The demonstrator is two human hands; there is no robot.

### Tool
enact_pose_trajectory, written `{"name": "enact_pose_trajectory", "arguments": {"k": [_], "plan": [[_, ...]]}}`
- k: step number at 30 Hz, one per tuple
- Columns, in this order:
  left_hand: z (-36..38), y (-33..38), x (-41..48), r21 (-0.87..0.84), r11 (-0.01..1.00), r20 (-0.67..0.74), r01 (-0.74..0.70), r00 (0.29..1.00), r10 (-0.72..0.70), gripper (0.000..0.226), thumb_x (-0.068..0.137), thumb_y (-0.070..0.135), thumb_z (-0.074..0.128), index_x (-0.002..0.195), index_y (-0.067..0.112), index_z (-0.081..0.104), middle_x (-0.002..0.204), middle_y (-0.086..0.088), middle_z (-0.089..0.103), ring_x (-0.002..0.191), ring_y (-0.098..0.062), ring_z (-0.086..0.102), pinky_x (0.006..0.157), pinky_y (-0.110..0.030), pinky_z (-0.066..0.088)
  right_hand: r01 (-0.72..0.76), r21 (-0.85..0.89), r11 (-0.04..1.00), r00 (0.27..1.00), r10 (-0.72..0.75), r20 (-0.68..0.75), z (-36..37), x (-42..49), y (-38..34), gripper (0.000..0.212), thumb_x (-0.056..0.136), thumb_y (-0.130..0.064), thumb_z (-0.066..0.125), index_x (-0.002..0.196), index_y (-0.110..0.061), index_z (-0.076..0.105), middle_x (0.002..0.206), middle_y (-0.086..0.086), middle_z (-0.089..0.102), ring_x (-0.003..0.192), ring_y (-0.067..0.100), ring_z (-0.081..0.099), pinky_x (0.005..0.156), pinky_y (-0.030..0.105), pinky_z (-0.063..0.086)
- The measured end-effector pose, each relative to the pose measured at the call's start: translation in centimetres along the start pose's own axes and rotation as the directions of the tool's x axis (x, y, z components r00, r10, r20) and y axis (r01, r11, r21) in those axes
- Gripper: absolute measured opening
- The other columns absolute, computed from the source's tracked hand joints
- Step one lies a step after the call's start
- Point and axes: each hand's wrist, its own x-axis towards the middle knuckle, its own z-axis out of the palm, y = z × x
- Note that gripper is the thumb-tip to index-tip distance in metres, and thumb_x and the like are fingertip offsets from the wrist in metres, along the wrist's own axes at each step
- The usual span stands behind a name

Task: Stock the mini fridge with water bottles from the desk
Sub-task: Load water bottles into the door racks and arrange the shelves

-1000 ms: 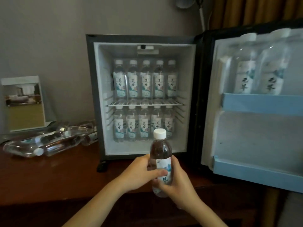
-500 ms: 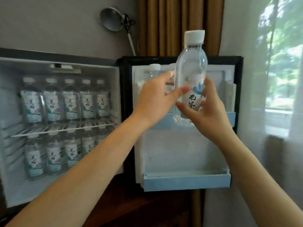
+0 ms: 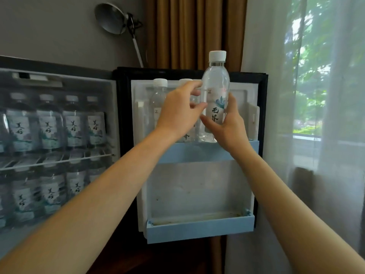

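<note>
Fridge (image 3: pixel 59 125) open, left of the door (image 3: pixel 197 184); racks inside lined with bottles, blurred. Upper shelf (image 3: pixel 197 153) runs across the door's middle, lower shelf (image 3: pixel 199 228) at the door's foot. Two shelved bottles (image 3: pixel 159 95) stand at the door's upper left, in the upper shelf.

My right hand (image 3: pixel 229 127) wraps the bottle (image 3: pixel 215 91) low down, thumb across the front, fingers curled behind. My left hand (image 3: pixel 175 113) pinches its left flank between thumb and forefinger. Bottle is upright before the door's upper half, base about level with the shelf rim and just right of the shelved pair. I judge it not yet seated. Cap (image 3: pixel 217 55) clears the door's top edge.

Risks from here:
- The base could catch on the rim as I lower it and tip the bottle outward.
- My left knuckles sit close to the nearer shelved bottle, so a careless nudge could rock it.
- The thin plastic may slip if one hand lets go early.
- Pushing hard could swing the door away.
</note>
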Motion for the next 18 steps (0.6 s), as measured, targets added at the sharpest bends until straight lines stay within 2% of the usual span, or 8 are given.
{"name": "enact_pose_trajectory", "arguments": {"k": [3,8,13,16,18], "plan": [[0.3,-0.4,0.4,0.031,0.998,0.044,-0.046,0.998,0.044,0.051,0.087,0.011,0.063,0.135,0.014,0.047,0.121,-0.004,0.059,0.084,-0.006,0.060,0.073,-0.008,0.046,-0.016,-0.010,1.000,1.000,0.016,0.015,0.0,0.4,0.4,0.077,0.084,-0.022,0.068,0.144,-0.016,0.020,0.111,0.000,0.059,0.084,0.011,0.064,0.071,0.021,0.055],[1.0,-1.4,0.4,0.082,0.992,0.067,-0.093,0.994,0.088,0.048,0.088,0.006,0.059,0.134,0.012,0.048,0.120,-0.006,0.061,0.087,-0.009,0.060,0.088,-0.026,0.050,-0.040,-0.165,0.985,0.995,0.054,0.082,0.4,-0.1,1.5,0.082,0.082,-0.026,0.070,0.144,-0.017,0.018,0.107,-0.006,0.056,0.089,0.017,0.062,0.084,0.039,0.053],[1.3,-2.2,0.1,0.118,0.985,0.076,-0.124,0.990,0.115,0.047,0.088,0.006,0.057,0.134,0.014,0.049,0.118,-0.003,0.061,0.083,-0.007,0.054,0.086,-0.024,0.048,-0.070,-0.303,0.950,0.982,0.119,0.147,0.1,-0.4,1.4,0.092,0.085,-0.031,0.066,0.149,-0.016,0.001,0.127,0.006,0.057,0.102,0.030,0.061,0.085,0.040,0.049],[1.5,-2.6,-0.3,0.123,0.981,0.076,-0.149,0.987,0.141,0.046,0.089,0.008,0.057,0.133,0.015,0.049,0.117,-0.002,0.061,0.087,-0.006,0.049,0.084,-0.023,0.046,-0.079,-0.408,0.910,0.966,0.171,0.193,-0.2,-0.7,0.9,0.097,0.088,-0.034,0.061,0.148,-0.014,-0.013,0.127,0.008,0.057,0.101,0.031,0.061,0.080,0.035,0.045],[1.7,-2.9,-0.7,0.122,0.980,0.072,-0.154,0.987,0.146,0.044,0.089,0.008,0.057,0.132,0.014,0.051,0.114,-0.001,0.062,0.087,-0.005,0.045,0.084,-0.022,0.044,-0.072,-0.440,0.895,0.964,0.175,0.199,-0.3,-0.6,0.8,0.097,0.089,-0.035,0.059,0.147,-0.012,-0.017,0.125,0.009,0.058,0.098,0.032,0.061,0.077,0.035,0.045]]}}
